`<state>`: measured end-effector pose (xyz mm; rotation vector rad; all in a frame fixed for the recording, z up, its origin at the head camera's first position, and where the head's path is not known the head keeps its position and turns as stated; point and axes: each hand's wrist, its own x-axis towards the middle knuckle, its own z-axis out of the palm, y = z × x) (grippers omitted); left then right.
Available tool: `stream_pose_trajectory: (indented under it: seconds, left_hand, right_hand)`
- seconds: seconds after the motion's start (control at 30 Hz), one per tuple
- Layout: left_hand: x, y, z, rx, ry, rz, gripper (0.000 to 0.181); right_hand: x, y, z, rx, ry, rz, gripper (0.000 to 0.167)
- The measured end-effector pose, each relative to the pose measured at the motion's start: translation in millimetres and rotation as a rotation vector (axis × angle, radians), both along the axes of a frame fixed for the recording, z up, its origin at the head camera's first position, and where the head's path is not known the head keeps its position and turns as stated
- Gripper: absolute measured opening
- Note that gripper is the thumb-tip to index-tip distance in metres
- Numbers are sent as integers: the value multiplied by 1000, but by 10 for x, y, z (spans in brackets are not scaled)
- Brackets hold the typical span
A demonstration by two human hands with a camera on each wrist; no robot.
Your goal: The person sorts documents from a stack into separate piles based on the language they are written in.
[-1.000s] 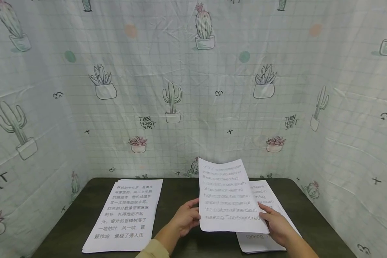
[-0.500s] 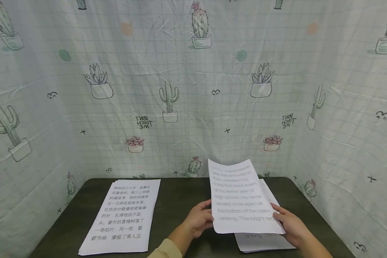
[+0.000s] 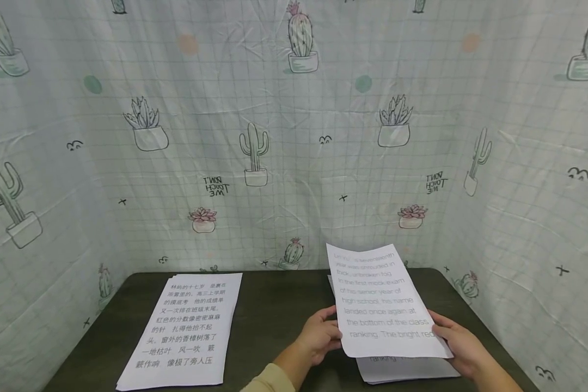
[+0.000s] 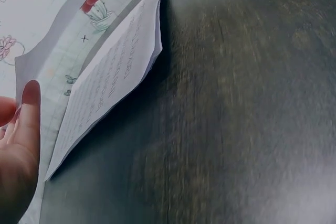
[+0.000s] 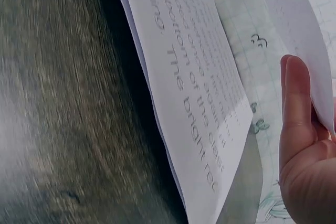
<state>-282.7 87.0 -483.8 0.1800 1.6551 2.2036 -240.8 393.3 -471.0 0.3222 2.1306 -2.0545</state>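
A white sheet of paper [image 3: 377, 305] printed with English text is held above the table by both hands. My left hand [image 3: 318, 336] pinches its left edge low down, thumb on the near side. On the opposite edge my right hand [image 3: 458, 343] pinches the lower corner area. Beneath the raised sheet lies a stack of paper [image 5: 178, 77] with the same English words, mostly covered in the head view. In the left wrist view a gap shows between the raised sheet [image 4: 58, 27] and that stack [image 4: 113, 72].
A second stack of paper [image 3: 186, 332], printed with Chinese characters, lies on the left of the dark wooden table [image 3: 269, 299]. Behind and to both sides hangs a pale cloth [image 3: 294, 136] with cactus drawings, close to the table's far edge.
Both hands have carried the sheet to the right, so it now covers more of the stack below. The head view has shifted slightly, and the left stack appears a little further left.
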Motion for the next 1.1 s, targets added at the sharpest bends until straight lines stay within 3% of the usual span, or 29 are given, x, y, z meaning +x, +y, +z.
stream_pose_trajectory:
  seconds: [0.3,0.53,0.77,1.1]
  left_hand:
    - [43,156,-61,-39,-2,45,68]
    - [79,216,-70,-58,-17,57,66]
    - [90,274,-177,-91,-24,80,64]
    - [152,293,-277,-108,-7,51,61]
  right_hand:
    - [-18,99,-51,44,-30,-66,58]
    - [-36,148,-92,50,-17,-73,57]
    - [-33,153,-139,43,-35,-78,58]
    - [-25,163,-227,82,-49,-65,57]
